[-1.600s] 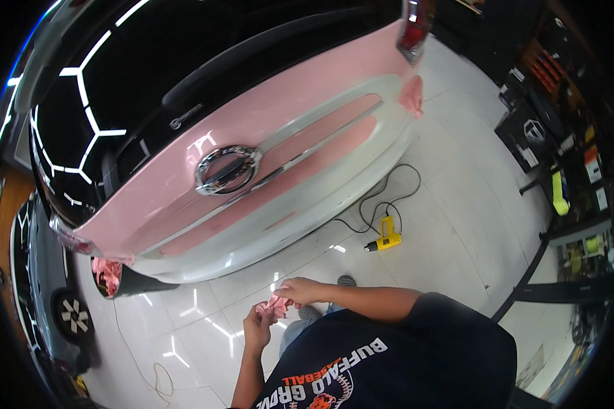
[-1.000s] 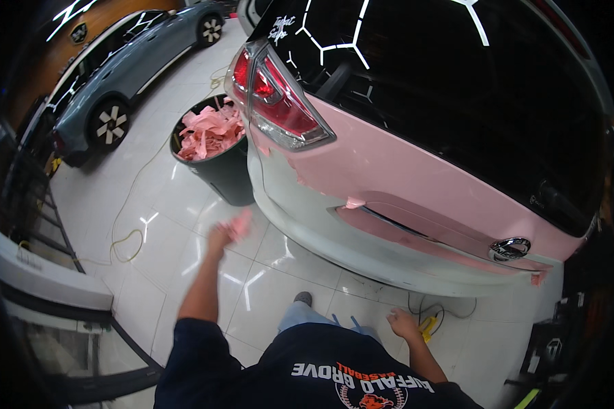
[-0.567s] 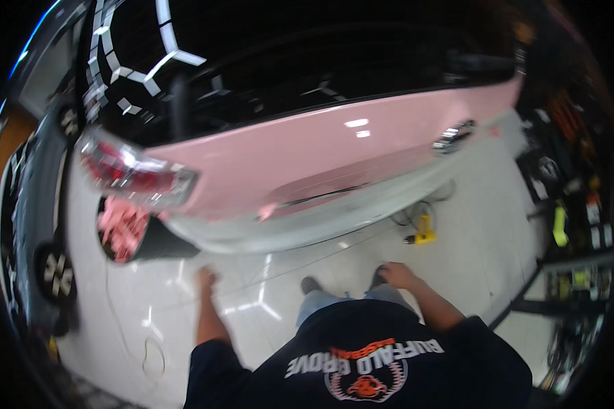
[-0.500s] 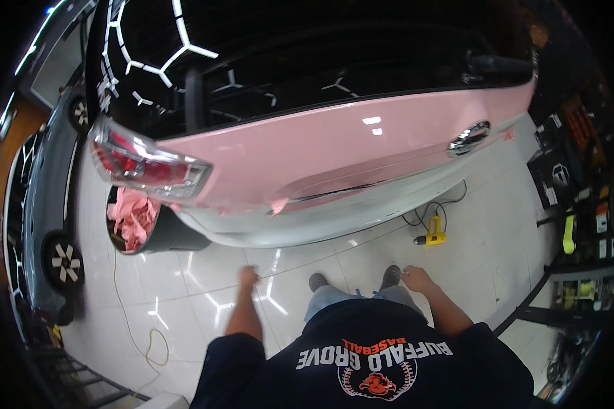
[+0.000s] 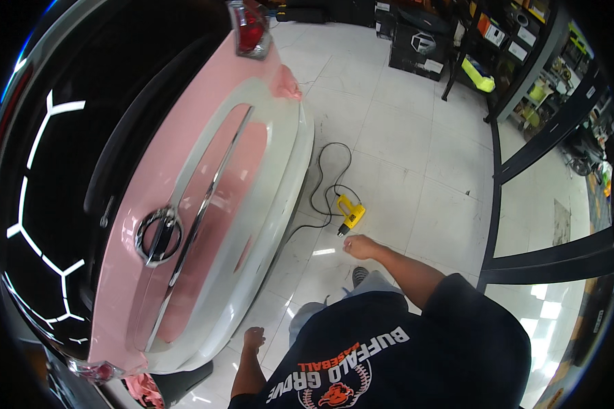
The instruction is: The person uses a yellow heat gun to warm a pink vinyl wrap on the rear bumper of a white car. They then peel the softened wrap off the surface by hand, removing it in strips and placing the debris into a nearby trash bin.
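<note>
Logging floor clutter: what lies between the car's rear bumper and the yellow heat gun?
The head view shows looped black cord on tiled floor between the rear bumper and the yellow heat gun.

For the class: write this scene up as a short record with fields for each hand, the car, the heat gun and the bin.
Left hand: loosely curled, nothing visible in it
Right hand: curled; looks close to the nozzle of the heat gun, not holding it
Car: rear partly pink, partly white
Heat gun: yellow, on the floor, with a black cord
Bin: dark, by the car's rear corner, with pink scraps inside
</note>
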Motion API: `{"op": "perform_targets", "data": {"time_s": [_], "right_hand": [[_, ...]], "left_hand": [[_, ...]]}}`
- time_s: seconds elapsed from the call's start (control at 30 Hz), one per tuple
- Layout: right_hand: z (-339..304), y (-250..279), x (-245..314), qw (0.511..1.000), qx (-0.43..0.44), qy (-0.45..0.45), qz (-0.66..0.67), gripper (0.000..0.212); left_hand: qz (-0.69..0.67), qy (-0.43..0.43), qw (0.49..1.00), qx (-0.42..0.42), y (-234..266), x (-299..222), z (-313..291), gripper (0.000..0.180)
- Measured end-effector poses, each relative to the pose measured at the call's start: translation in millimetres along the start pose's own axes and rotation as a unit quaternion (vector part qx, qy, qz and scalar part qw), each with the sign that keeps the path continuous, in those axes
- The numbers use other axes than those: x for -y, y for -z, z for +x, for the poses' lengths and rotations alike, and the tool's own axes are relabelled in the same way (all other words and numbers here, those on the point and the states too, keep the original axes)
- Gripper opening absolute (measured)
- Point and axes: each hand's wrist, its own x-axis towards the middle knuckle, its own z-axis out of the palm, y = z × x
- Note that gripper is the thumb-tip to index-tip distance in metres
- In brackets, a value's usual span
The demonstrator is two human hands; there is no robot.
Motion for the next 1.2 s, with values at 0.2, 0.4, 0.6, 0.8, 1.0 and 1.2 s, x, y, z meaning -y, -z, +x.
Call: {"op": "perform_targets", "data": {"time_s": [0.2,0.4,0.6,0.8,1.0,1.2], "right_hand": [[31.5,70.8,-37.5,0.913,-0.010,-0.146,0.380,0.033],[107.4,153.2,-17.2,0.836,-0.058,-0.132,0.529,0.038],[184.6,261.8,1.2,0.884,-0.075,-0.080,0.454,0.043],[280.1,364.3,20.1,0.912,-0.147,0.011,0.383,0.052],[431.9,411.2,32.8,0.940,-0.190,0.079,0.271,0.052],[478.6,419.8,45.5,0.840,0.228,0.014,0.493,0.035]], "left_hand": [[-0.442,0.142,0.883,-0.069,55.1,-175.8,44.3,0.035],[-0.479,0.033,0.876,-0.051,114.1,-311.0,109.1,0.043],[-0.574,-0.067,0.813,-0.069,183.5,-420.3,217.4,0.063],[-0.607,-0.153,0.765,-0.155,293.1,-567.0,277.0,0.073],[-0.798,-0.161,0.565,-0.131,355.1,-636.6,361.4,0.057],[-0.800,-0.107,0.506,-0.305,372.8,-665.3,394.0,0.040]]}}
